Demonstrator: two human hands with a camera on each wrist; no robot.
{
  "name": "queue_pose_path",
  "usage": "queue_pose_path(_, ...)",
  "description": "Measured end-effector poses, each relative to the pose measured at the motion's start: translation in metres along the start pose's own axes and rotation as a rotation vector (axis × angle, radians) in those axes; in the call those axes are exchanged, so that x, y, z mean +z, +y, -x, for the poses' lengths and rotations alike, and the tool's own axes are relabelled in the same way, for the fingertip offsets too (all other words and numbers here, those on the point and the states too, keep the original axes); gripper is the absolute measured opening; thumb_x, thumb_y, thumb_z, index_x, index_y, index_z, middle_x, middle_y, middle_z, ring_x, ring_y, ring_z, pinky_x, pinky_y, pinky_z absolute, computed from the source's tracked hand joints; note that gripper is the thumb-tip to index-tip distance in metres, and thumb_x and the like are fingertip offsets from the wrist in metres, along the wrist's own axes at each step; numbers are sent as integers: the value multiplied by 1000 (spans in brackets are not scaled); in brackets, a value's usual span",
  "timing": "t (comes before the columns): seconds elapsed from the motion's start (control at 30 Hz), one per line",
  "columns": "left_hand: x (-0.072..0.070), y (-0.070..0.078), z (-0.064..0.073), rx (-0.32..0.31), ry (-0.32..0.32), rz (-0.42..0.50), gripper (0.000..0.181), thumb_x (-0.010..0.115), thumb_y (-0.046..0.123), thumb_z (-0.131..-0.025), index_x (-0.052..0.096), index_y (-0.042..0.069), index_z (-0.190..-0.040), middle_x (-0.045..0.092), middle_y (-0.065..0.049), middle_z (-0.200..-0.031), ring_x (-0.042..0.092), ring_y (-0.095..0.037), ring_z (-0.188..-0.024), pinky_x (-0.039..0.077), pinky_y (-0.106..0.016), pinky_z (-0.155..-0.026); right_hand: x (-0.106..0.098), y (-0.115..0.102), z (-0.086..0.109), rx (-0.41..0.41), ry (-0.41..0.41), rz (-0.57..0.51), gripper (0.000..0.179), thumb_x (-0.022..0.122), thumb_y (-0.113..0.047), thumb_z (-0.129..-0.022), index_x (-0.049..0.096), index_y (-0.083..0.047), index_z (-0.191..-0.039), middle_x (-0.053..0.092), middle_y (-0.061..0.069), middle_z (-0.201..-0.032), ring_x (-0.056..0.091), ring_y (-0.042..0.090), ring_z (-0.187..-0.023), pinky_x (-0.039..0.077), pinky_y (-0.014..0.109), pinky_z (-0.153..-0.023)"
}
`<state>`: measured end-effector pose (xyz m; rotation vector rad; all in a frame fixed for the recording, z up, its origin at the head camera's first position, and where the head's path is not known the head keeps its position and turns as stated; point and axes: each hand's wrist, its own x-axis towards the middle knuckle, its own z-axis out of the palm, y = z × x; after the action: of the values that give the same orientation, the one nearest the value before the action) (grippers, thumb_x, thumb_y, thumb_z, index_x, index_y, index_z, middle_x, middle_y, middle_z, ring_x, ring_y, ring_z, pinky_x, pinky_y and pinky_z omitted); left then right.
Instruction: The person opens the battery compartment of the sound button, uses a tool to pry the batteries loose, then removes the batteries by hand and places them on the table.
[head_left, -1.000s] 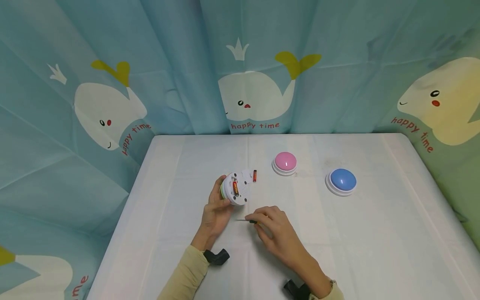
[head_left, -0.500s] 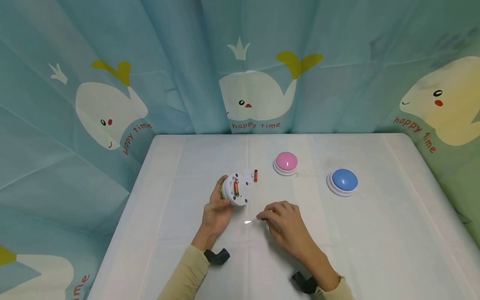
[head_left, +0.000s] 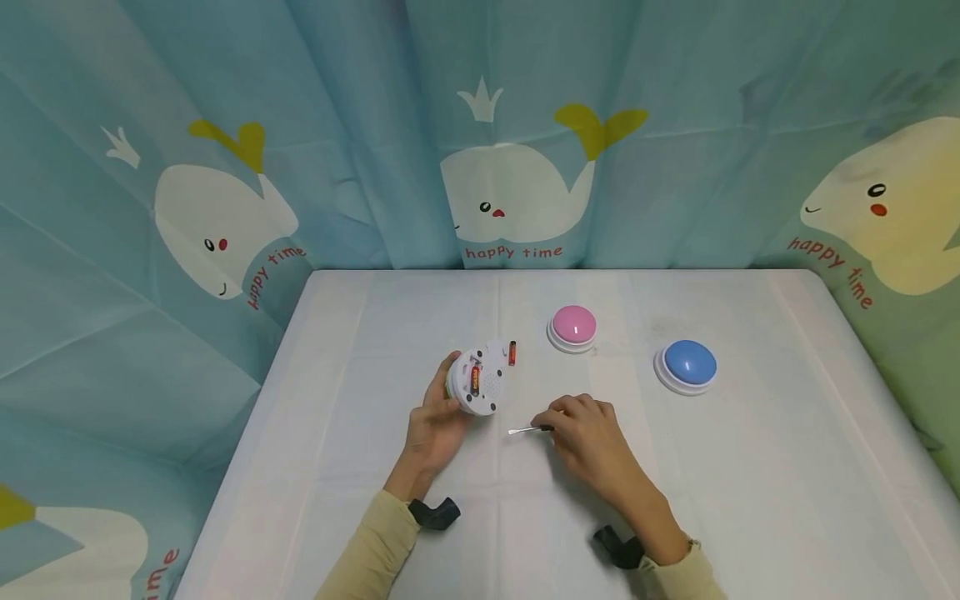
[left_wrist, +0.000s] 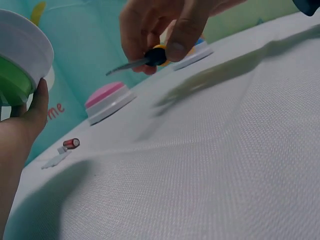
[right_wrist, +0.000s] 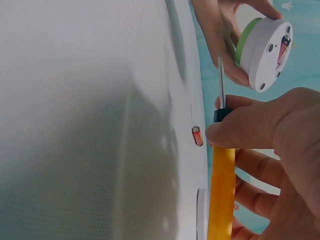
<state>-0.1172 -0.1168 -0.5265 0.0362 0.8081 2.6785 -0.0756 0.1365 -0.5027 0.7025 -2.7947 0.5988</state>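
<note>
My left hand [head_left: 435, 429] grips a round white push-button light [head_left: 486, 400], its underside tipped toward the head camera and its green dome [left_wrist: 12, 82] facing away. One red battery [head_left: 475, 380] sits in the uncovered compartment of that underside. To the right, my right hand [head_left: 592, 442] pinches a small screwdriver [right_wrist: 222, 175] with a yellow handle and black collar. Its flat metal tip [head_left: 516, 432] points left toward the light, apart from it and raised over the table. Just beyond the light lie a loose red battery [head_left: 512, 353] and a small white cover [left_wrist: 56, 160].
A pink-domed button light [head_left: 573, 325] stands at the back of the white-covered table [head_left: 772, 467]. Farther right is a blue-domed one [head_left: 688, 364]. A blue curtain [head_left: 360, 133] with whale prints hangs behind the table's far edge.
My right hand has drawn the screwdriver to the right and slightly up, away from the left hand. The left hand keeps its hold on the button light, almost still.
</note>
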Motion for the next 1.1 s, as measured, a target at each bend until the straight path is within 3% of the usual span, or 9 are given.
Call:
queue_pose_path(0.23, -1, 1, 0, -9, -39, 32, 76, 49, -8, -85, 32, 19, -154, 31, -3, -164, 43, -17, -146, 44, -28, -116, -2, 3, -3, 11, -65, -23, 36, 82, 1, -84, 79, -28, -105, 70, -3, -104, 62, 23, -99, 50, 54, -88)
queue_pose_path(0.47, -2, 0, 1, -26, -66, 31, 85, 69, 10, -88, 27, 17, -161, 39, 1, -161, 44, -16, -145, 41, -30, -118, -7, 5, -7, 20, -132, -60, 38, 81, 7, -81, 80, -25, -102, 70, -5, -101, 63, 19, -97, 44, 40, -81)
queue_pose_path(0.6, -3, -1, 2, -35, -78, 34, 90, 70, 18, -91, 20, 17, -166, 43, 2, -161, 45, -15, -146, 40, -31, -119, -6, 7, -8, 5, -134, -64, 36, 81, 6, -81, 80, -24, -101, 71, -5, -101, 64, 20, -98, 43, 37, -79)
queue_pose_path(0.93, -5, -4, 6, -64, 10, 62, 67, 67, 35, -100, 36, 21, -158, 53, 3, -151, 54, -15, -138, 44, -32, -114, -3, 8, -14, -23, -121, -111, 27, 82, -1, -85, 79, -21, -103, 74, -6, -103, 69, 18, -101, 53, 40, -84)
queue_pose_path(1.1, -5, -4, 7, -78, 53, 27, 78, 65, 45, -100, 26, 20, -163, 54, 4, -150, 57, -14, -135, 46, -32, -113, -4, 8, -21, -92, -87, -179, 22, 79, -2, -89, 77, -15, -106, 73, -4, -105, 68, 16, -99, 58, 38, -89)
